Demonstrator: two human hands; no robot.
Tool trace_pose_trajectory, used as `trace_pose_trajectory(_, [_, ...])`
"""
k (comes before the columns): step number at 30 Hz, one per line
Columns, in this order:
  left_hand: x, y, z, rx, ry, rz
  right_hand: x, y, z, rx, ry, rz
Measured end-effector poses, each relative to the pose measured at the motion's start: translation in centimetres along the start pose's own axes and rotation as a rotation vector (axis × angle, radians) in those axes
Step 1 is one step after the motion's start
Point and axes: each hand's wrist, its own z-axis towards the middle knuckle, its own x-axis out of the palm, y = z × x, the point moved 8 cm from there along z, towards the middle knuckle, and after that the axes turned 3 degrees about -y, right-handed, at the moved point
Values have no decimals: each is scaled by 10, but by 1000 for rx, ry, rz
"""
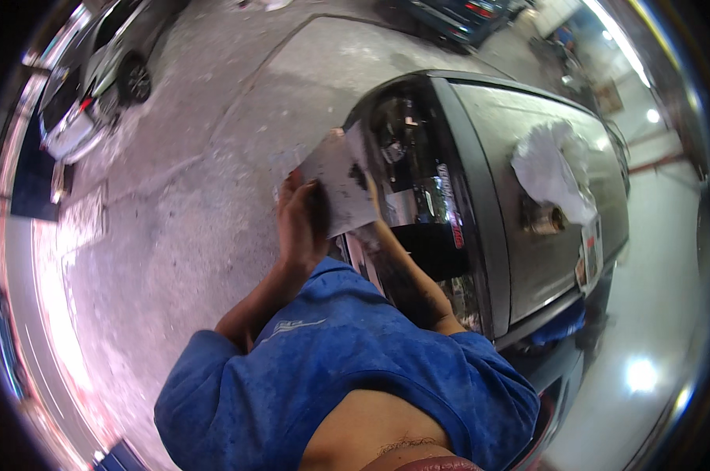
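likely light and somewhat stiff, the sheet (341, 182) spans the space between the hands, tilted, its pale face marked with dark smudges. it looks thin enough to bend or crease if squeezed in one spot, and the smooth face might slip under damp fingers; what it is made of, i cannot tell. the left hand (298, 224) has its fingers close together at the sheet's left edge, seemingly pinching it with the thumb. of the right hand (373, 196), only a sliver shows past the sheet's right edge, so i cannot tell how its fingers stand. opposite edges, about midway along, seem the best hold, clear of the corners.

just right of the right fingers is the car (492, 212), whose rear glass (417, 169) crowds that side and leaves little room to swing the sheet. farther right, well beyond those fingers, a crumpled white wrap (547, 165), a can (543, 220) and some paper (592, 250) sit on the roof. left of the left fingers lies the floor (174, 228), with a pale car (96, 90) well apart.
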Motion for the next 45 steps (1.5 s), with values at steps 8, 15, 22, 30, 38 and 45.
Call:
trace_pose_trajectory(8, [32,16,13,-228,187,2,-18,-12,-42,139,-30,107])
trace_pose_trajectory(15, [55,88,-21,-312,252,255,-108,16,-48,118,-402,730])
trace_pose_trajectory(22, [63,131,-31,-436,355,419,-127,53,-70,-463,-27,326])
trace_pose_trajectory(30, [63,157,11,-662,299,376,-195,27,-67,-520,-517,101])
trace_pose_trajectory(38, [110,164,99,-574,305,200,-202,-6,-52,-309,-700,382])
trace_pose_trajectory(45, [140,206,142,-618,383,187,-155,58,-69,-383,-406,323])
